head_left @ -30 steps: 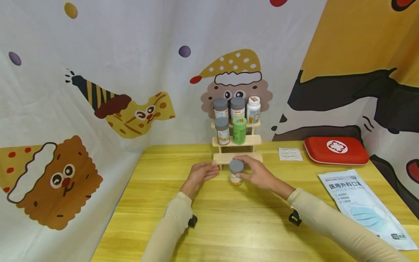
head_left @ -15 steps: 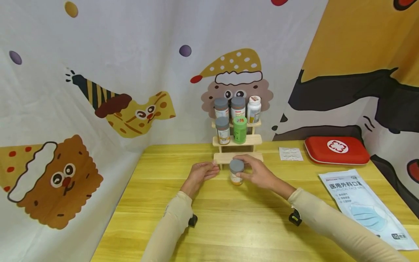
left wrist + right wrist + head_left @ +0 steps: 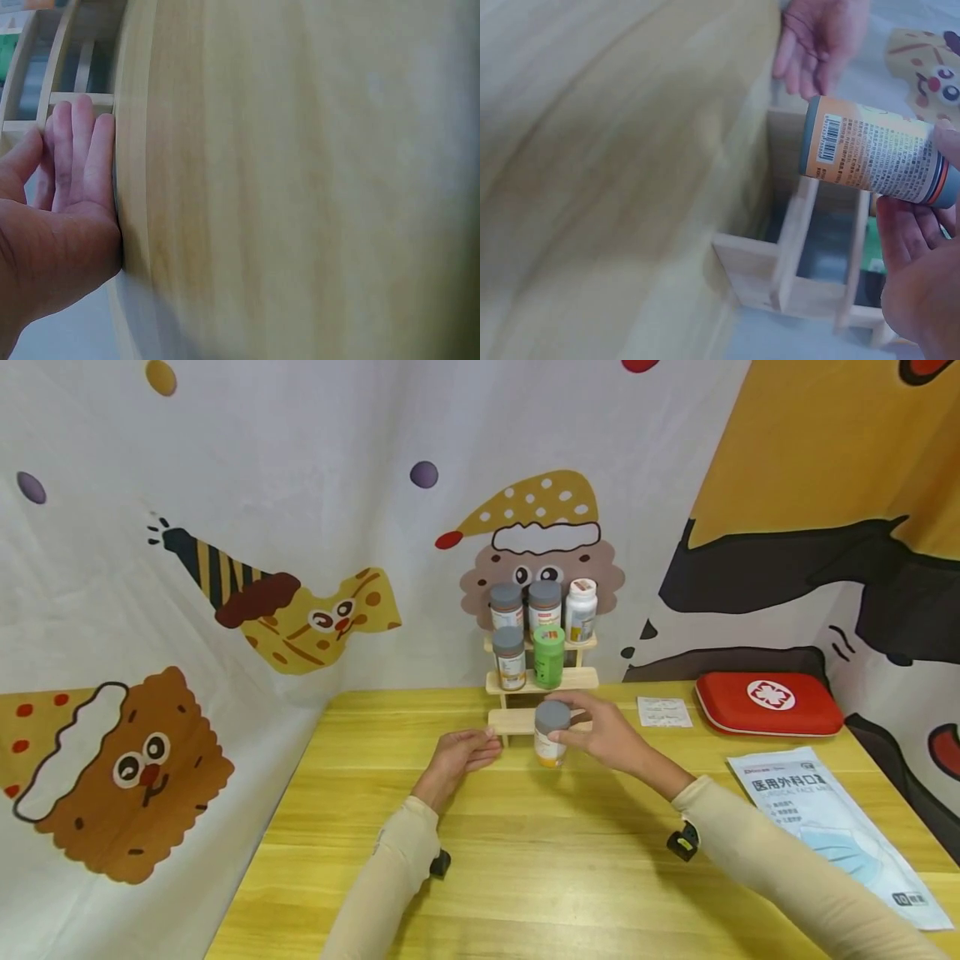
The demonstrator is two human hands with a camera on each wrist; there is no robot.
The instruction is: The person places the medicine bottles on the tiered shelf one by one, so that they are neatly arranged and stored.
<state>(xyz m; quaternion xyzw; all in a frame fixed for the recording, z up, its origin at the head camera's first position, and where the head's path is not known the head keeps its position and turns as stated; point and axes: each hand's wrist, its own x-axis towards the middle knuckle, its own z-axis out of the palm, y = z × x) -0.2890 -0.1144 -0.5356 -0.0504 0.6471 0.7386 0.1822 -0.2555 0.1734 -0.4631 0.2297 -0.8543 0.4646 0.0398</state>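
My right hand [image 3: 603, 735] grips a supplement bottle [image 3: 550, 747] with a grey lid and a white-and-orange label. It is held upright in front of the bottom step of a small wooden tiered shelf [image 3: 513, 721]. In the right wrist view the bottle's [image 3: 870, 154] barcode and printed text face the camera, and thumb and fingers wrap its lid end. My left hand [image 3: 459, 758] is at the left end of the bottom step. In the left wrist view this hand's fingers [image 3: 82, 150] are straight, with the thumb tip right at the board's end.
On the upper steps stand grey-lidded bottles [image 3: 509, 660], a green bottle [image 3: 549, 658] and a white bottle [image 3: 581, 612]. To the right lie a white printed slip [image 3: 664, 712], a red first-aid case [image 3: 768, 703] and a face mask packet [image 3: 836, 835]. A patterned curtain [image 3: 390, 527] hangs behind the table.
In the last half second, my right hand has raised the bottle and carried it slightly right, toward the shelf. The left hand has stayed at the shelf's left end.
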